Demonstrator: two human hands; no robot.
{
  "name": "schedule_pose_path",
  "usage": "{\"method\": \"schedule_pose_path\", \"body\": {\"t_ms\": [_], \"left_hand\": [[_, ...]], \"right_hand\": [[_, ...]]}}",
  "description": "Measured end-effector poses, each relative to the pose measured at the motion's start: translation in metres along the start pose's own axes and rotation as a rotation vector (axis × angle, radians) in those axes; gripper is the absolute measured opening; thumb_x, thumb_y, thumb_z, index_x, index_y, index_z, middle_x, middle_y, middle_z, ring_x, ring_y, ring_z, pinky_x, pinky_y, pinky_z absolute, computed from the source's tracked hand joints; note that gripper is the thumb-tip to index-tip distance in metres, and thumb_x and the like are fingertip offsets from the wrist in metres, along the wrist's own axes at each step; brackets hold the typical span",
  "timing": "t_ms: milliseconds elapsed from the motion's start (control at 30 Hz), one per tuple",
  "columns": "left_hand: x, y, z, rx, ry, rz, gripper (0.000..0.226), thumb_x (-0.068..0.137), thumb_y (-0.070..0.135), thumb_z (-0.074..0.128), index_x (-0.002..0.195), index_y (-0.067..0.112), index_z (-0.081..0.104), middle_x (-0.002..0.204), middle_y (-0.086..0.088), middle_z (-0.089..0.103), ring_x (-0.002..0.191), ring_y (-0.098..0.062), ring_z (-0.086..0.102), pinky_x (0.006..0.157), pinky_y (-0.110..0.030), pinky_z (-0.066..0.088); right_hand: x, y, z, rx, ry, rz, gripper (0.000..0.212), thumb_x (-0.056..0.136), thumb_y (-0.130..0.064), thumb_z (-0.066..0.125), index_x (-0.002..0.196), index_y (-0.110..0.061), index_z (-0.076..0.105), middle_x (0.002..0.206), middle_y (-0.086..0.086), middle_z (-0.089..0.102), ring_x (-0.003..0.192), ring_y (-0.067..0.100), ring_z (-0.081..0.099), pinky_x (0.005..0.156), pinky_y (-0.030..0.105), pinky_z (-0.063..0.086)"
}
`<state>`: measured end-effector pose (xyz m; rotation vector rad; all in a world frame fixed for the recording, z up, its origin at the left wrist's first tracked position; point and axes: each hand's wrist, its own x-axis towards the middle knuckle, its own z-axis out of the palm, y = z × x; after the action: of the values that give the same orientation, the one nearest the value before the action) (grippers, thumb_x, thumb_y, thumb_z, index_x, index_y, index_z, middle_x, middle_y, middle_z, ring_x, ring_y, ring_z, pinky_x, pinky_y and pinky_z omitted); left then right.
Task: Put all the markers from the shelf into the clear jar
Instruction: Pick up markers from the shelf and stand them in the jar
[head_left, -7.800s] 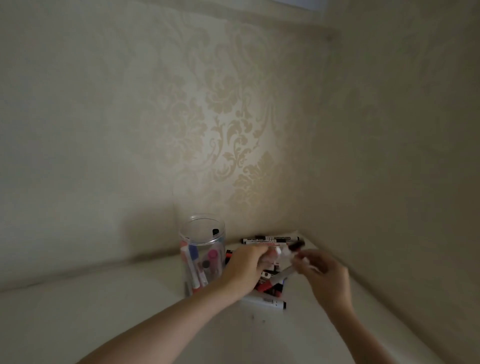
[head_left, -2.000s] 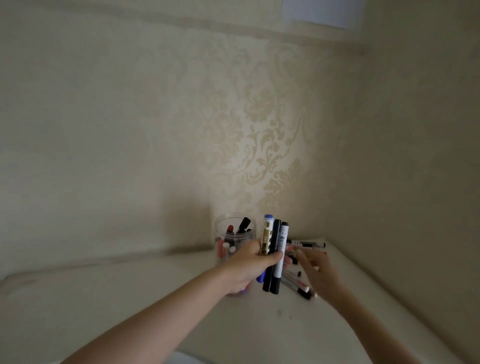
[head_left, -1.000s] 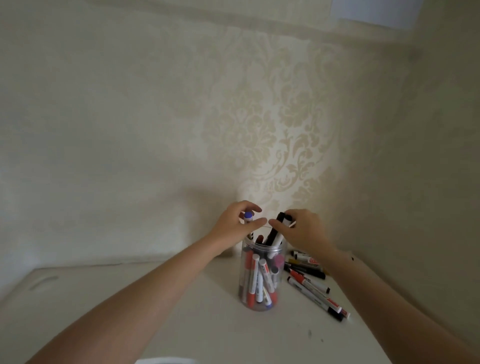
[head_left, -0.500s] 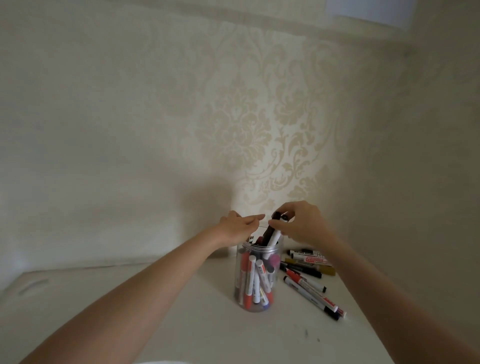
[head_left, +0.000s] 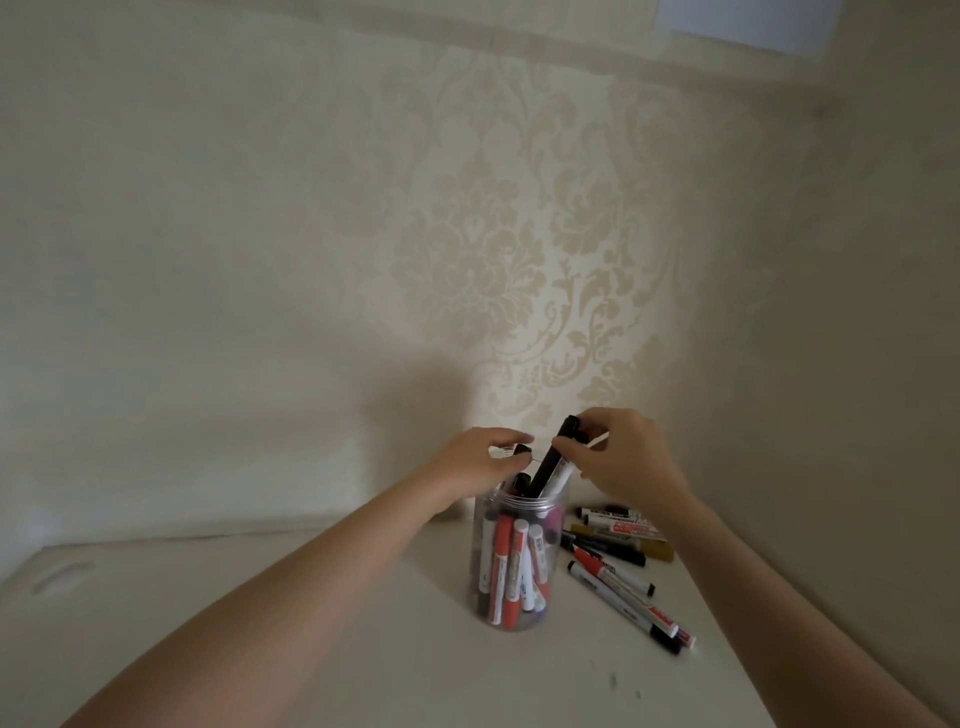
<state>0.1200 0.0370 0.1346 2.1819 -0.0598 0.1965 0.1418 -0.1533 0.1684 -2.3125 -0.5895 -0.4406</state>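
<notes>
A clear jar (head_left: 555, 512) stands upright on the white shelf (head_left: 363, 654), filled with several red, white and black markers. My right hand (head_left: 631, 465) pinches a black marker (head_left: 551, 460) and a white one beside it, both tilted with their lower ends inside the jar mouth. Over the jar's left rim, my left hand (head_left: 475, 460) has its fingers closed on a short white marker with a black cap (head_left: 511, 451). Several loose markers (head_left: 615, 569) lie on the shelf just right of the jar.
Patterned wallpaper walls meet in a corner behind and to the right of the jar. The shelf runs left to a shallow oval recess (head_left: 62, 577) near its left edge. A pale panel (head_left: 748, 21) sits at the top right.
My right hand has lifted slightly and tipped the black marker more steeply into the jar. The left hand's fingers have closed at the rim on a white marker.
</notes>
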Motion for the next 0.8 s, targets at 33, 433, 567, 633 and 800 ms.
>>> {"method": "schedule_pose_path", "body": {"t_ms": [33, 433, 567, 633, 800], "left_hand": [[0.002, 0.001, 0.0, 0.093, 0.021, 0.033, 0.027, 0.094, 0.033, 0.065, 0.12, 0.029, 0.071, 0.129, 0.008, 0.067, 0.114, -0.01, 0.063, 0.094, -0.024, 0.048], [0.003, 0.005, -0.009, 0.365, 0.224, 0.128, 0.013, 0.078, 0.011, 0.081, 0.071, 0.015, 0.07, 0.079, 0.003, 0.072, 0.068, -0.011, 0.064, 0.067, -0.023, 0.048], [-0.006, 0.009, -0.007, 0.413, 0.199, 0.089, 0.036, 0.077, 0.017, 0.081, 0.061, 0.02, 0.048, 0.083, -0.004, 0.071, 0.08, -0.022, 0.066, 0.068, -0.032, 0.051], [-0.009, 0.016, -0.007, 0.516, 0.107, 0.063, 0.034, 0.076, 0.027, 0.082, 0.064, 0.021, 0.05, 0.083, -0.001, 0.066, 0.078, -0.019, 0.061, 0.059, -0.026, 0.044], [-0.018, 0.028, -0.013, 0.637, -0.108, 0.145, 0.021, 0.084, 0.038, 0.077, 0.095, 0.02, 0.073, 0.114, 0.001, 0.058, 0.108, -0.016, 0.05, 0.087, -0.032, 0.046]], "right_hand": [[0.0, 0.001, -0.001, -0.004, -0.005, 0.001, 0.022, 0.083, -0.033, 0.071, 0.1, -0.019, 0.073, 0.082, -0.01, 0.069, 0.066, 0.004, 0.065, 0.063, 0.018, 0.051], [0.002, -0.003, 0.0, 0.029, -0.002, -0.001, 0.023, 0.084, -0.035, 0.07, 0.099, -0.018, 0.07, 0.086, -0.005, 0.072, 0.063, 0.006, 0.065, 0.062, 0.018, 0.05], [0.003, 0.008, 0.001, 0.036, -0.011, 0.079, 0.026, 0.085, -0.039, 0.067, 0.094, -0.015, 0.071, 0.075, -0.006, 0.072, 0.057, 0.01, 0.068, 0.062, 0.021, 0.054], [0.002, 0.013, 0.003, 0.092, -0.066, 0.131, 0.026, 0.086, -0.041, 0.065, 0.097, -0.018, 0.07, 0.069, -0.006, 0.072, 0.053, 0.008, 0.068, 0.061, 0.022, 0.055], [-0.003, 0.012, 0.018, 0.003, -0.062, 0.11, 0.037, 0.085, -0.044, 0.065, 0.106, -0.014, 0.071, 0.081, -0.003, 0.067, 0.07, 0.012, 0.061, 0.056, 0.014, 0.041]]}}
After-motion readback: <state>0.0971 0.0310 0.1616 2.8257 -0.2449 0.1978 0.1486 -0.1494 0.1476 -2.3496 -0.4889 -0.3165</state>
